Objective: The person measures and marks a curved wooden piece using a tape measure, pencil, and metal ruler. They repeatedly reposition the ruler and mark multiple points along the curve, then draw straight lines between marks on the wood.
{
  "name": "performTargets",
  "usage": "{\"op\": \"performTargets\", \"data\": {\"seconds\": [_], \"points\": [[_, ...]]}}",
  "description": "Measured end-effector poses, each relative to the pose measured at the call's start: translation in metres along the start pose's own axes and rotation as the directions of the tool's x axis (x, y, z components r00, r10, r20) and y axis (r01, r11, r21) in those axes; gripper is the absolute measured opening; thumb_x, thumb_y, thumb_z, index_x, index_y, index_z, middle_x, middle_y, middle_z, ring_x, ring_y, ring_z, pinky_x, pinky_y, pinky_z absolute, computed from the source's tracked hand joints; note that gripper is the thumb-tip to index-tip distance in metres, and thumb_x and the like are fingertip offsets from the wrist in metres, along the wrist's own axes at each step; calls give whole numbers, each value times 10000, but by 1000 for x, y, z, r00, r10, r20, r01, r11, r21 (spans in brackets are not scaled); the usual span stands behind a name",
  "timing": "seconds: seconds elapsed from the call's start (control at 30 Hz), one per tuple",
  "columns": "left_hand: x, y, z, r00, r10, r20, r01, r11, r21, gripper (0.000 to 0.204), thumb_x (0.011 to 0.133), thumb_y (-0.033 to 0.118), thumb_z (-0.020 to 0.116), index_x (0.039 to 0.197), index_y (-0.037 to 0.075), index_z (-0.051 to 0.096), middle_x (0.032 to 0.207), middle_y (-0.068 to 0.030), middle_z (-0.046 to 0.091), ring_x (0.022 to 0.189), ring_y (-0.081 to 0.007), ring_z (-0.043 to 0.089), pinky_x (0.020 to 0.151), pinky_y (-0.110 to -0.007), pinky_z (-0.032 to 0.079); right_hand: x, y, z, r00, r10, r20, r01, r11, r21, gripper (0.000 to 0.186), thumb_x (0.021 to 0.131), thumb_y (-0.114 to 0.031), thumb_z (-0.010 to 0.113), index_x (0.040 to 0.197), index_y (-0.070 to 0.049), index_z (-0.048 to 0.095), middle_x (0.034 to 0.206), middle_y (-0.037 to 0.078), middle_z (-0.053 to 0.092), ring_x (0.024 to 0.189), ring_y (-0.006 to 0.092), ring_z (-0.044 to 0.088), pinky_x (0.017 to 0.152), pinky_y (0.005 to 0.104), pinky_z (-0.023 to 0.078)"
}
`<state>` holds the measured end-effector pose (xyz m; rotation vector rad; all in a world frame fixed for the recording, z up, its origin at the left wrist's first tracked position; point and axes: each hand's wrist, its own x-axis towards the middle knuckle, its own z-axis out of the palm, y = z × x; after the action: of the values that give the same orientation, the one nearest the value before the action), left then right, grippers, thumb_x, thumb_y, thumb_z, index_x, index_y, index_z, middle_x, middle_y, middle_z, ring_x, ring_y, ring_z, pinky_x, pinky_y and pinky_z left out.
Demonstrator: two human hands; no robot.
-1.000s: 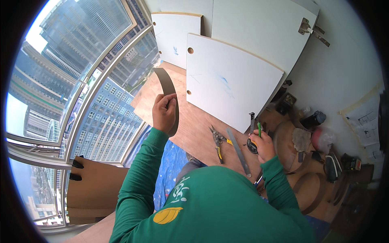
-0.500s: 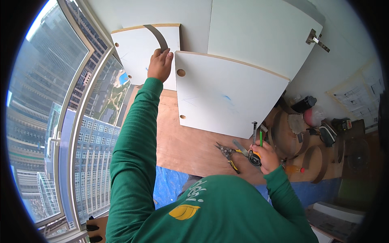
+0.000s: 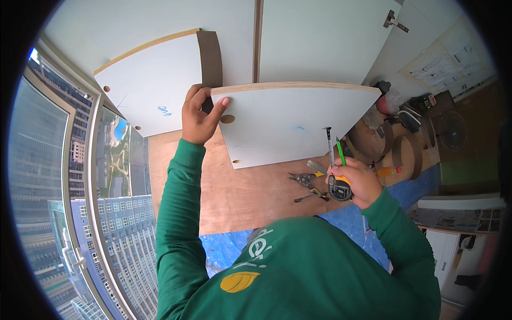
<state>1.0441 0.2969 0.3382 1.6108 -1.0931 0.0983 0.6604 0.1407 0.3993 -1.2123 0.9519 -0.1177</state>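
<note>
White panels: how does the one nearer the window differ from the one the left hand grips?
The window-side panel sits higher in view, with a dark brown strip along its edge; the gripped panel overlaps it, showing a pale wood edge, left hand on its corner. Both are white and drilled.

Plywood floor; pliers; blue sheet

High-rise flat under fit-out: white cabinet panels, plywood floor, scattered tools

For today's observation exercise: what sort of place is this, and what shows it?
Probably a high-rise flat being fitted with cabinets: white cabinet panels with raw edges, pliers on the plywood-covered floor, and towers outside the window.
</note>
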Motion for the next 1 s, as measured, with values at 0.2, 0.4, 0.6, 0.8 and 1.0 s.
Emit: {"op": "performTargets", "data": {"seconds": [0.2, 0.4, 0.6, 0.8, 1.0], "points": [[-59, 41, -20, 990, 140, 13, -140, 990, 31, 356, 848, 202, 933, 1038, -23, 733, 1060, -104, 638, 952, -231, 620, 747, -328, 527, -32, -17, 19, 994, 44, -103, -41, 999, 28, 193, 1011, -147, 696, 1094, 24, 728, 1066, 87, 751, 979, 153, 696, 895, 289, 537], [-99, 61, -18, 999, 48, -25, -49, 997, -65, 386, 790, 214, 952, 1027, 1, 735, 1088, -142, 660, 1064, -323, 615, 897, -413, 509, -55, -24, 14, 971, 69, -228, -82, 996, -45, 188, 977, -147, 727, 1082, 9, 721, 1000, 71, 732, 892, 134, 687, 777, 294, 537], [-111, 61, -24, 986, 167, -23, -166, 984, 65, 408, 774, 282, 956, 989, 14, 736, 1090, -140, 678, 1088, -348, 606, 934, -465, 501, -63, -35, 6, 944, 124, -307, -184, 967, -175, 193, 955, -168, 743, 1055, -4, 736, 884, 40, 692, 768, 114, 648, 671, 295, 512], [-123, 65, -26, 987, 161, -8, -159, 981, 109, 436, 782, 345, 951, 992, 23, 746, 1102, -127, 689, 1130, -369, 615, 963, -471, 505, -72, -41, 5, 914, 222, -339, -301, 932, -201, 140, 972, -131, 716, 1020, 0, 728, 893, 36, 694, 792, 108, 645, 744, 285, 514], [-131, 66, -27, 983, 181, -4, -178, 973, 145, 441, 791, 383, 943, 964, 30, 743, 1095, -118, 684, 1130, -369, 615, 959, -486, 507, -82, -25, 15, 911, 163, -379, -247, 951, -186, 112, 972, -105, 724, 1015, -2, 733, 898, 33, 696, 806, 100, 641, 744, 276, 502]]}}
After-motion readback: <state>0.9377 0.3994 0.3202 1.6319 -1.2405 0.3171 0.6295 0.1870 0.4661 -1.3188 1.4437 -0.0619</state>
